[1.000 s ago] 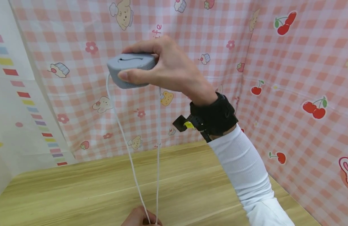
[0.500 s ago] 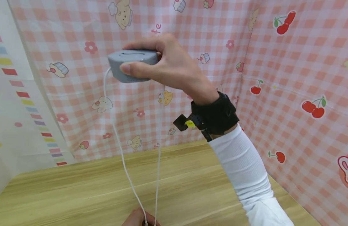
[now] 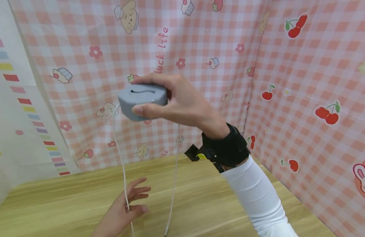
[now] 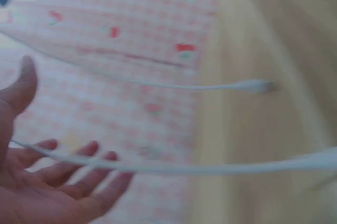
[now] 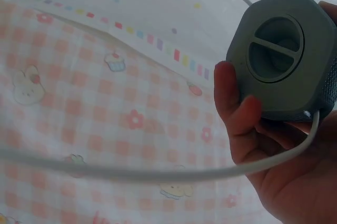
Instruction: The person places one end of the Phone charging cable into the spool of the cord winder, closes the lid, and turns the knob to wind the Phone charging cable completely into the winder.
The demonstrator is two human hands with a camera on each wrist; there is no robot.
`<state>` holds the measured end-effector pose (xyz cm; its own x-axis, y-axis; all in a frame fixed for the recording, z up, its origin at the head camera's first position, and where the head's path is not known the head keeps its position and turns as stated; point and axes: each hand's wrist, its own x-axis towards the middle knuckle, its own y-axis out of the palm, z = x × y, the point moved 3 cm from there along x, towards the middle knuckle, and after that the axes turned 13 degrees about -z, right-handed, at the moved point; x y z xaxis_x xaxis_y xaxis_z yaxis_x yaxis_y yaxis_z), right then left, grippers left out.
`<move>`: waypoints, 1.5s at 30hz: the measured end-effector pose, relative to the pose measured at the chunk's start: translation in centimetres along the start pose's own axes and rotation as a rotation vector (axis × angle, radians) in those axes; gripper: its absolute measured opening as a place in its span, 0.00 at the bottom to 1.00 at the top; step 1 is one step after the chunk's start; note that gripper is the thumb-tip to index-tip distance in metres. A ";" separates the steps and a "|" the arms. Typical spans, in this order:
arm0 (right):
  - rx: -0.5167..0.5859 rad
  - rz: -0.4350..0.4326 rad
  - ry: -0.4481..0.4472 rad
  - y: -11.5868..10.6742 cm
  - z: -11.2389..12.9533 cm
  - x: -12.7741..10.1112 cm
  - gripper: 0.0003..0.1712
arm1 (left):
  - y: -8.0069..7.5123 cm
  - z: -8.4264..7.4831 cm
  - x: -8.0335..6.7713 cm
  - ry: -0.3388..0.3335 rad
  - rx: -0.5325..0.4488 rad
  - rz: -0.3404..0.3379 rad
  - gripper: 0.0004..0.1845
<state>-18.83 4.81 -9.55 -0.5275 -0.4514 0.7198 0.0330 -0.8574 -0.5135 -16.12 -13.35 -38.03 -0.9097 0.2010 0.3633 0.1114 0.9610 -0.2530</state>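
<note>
Held up by my right hand (image 3: pixel 182 102) is a grey-blue six-sided cable winder (image 3: pixel 143 102), the thumb on its near side and fingers over the far side. The right wrist view shows a round recessed knob with a crossbar (image 5: pixel 276 47) on its underside. Two lengths of white cable (image 3: pixel 124 174) hang from its opposite sides. My left hand (image 3: pixel 118 212), fingers spread, is below and left of the winder, behind one cable in the head view. Whether they touch cannot be told. A plug (image 4: pixel 258 85) on the other cable dangles free.
Below lies a wood-grain tabletop (image 3: pixel 81 197). A pink checked cloth (image 3: pixel 81 82) hangs behind it and another checked cloth (image 3: pixel 295 75) on the right. To the left hangs a pale sheet (image 3: pixel 16 112). A black wrist mount (image 3: pixel 225 146) is strapped to my right wrist.
My left hand has let go of the cable ends and moved up and left, fingers opening. The right hand has lowered the winder, and the two cables now hang farther apart.
</note>
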 end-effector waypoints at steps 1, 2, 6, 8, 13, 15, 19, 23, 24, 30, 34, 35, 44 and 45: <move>0.011 0.010 -0.009 0.4 -0.2 -0.6 0.32 | -0.6 -1.0 0.2 0.036 0.000 -0.051 0.34; 0.027 0.018 -0.028 0.8 -0.3 -1.3 0.33 | -1.0 -2.0 0.4 0.079 -0.010 -0.097 0.34; 0.072 0.038 -0.099 2.5 -1.1 -4.2 0.36 | -2.1 -5.4 0.4 0.282 -0.063 -0.232 0.38; 0.090 0.040 -0.117 3.2 -1.6 -5.8 0.38 | -2.1 -6.7 0.2 0.387 -0.074 -0.301 0.40; 0.112 0.019 -0.063 4.7 -3.0 -9.7 0.40 | -1.4 -9.7 -0.4 0.763 0.004 -0.468 0.35; 0.111 0.014 -0.048 5.3 -3.6 -11.1 0.40 | -1.0 -10.6 -0.7 0.898 0.061 -0.510 0.33; 0.115 0.015 -0.035 6.5 -4.7 -13.4 0.40 | -0.2 -11.6 -1.1 1.058 0.153 -0.564 0.28; 0.142 0.009 -0.026 7.3 -5.4 -14.8 0.39 | 0.4 -11.9 -1.2 1.169 0.159 -0.548 0.22; 0.152 0.010 -0.023 7.5 -5.5 -15.0 0.38 | 0.5 -11.8 -1.2 1.189 0.166 -0.541 0.21; 0.154 0.029 -0.044 8.2 -5.9 -15.4 0.37 | 0.6 -11.8 -1.3 1.225 0.203 -0.536 0.16; 0.105 0.036 -0.087 8.2 -5.9 -15.3 0.39 | 0.5 -11.7 -1.3 1.255 0.215 -0.558 0.14; 0.090 0.034 -0.106 8.2 -5.8 -15.2 0.39 | 0.5 -11.7 -1.3 1.266 0.213 -0.565 0.14; 0.075 -0.030 -0.227 7.5 -5.9 -14.8 0.41 | -0.9 -10.5 -1.1 1.053 0.263 -0.633 0.19; 0.073 -0.044 -0.222 7.4 -6.0 -14.8 0.38 | -1.1 -10.1 -1.1 0.987 0.262 -0.630 0.19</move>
<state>-15.86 6.63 -26.78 -0.3302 -0.4493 0.8301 0.0798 -0.8896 -0.4497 -11.23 -12.69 -29.12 -0.0629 -0.1216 0.9906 -0.4325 0.8978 0.0828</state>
